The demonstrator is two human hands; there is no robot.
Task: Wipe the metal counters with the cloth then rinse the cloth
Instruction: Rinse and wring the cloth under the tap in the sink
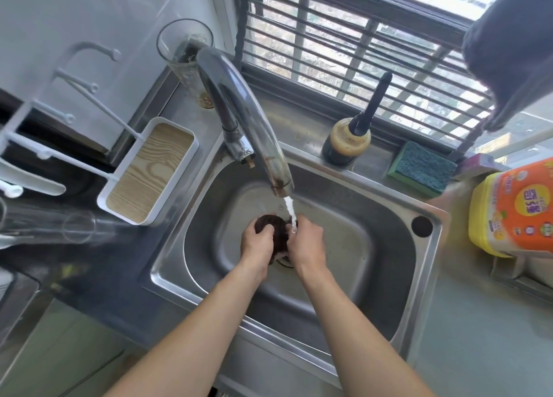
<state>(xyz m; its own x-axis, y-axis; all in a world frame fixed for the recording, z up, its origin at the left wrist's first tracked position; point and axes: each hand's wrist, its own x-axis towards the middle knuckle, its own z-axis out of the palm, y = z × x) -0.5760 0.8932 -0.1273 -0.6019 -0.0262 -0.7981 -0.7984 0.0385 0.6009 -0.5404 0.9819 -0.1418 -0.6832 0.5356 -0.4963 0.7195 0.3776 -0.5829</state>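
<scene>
Both hands, left hand (258, 238) and right hand (306, 241), are gripping the dark cloth (276, 232) under the faucet (254, 127) stream; a sponge (422, 169) and sauce bottle (347, 141) are sitting behind the faucet.

Cloth (276, 232) in sink (398, 280), under faucet (248, 121)

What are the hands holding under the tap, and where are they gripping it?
Both hands hold the dark cloth, bunched up over the sink. The left hand grips its left side, the right hand its right side, under the running water.
</scene>
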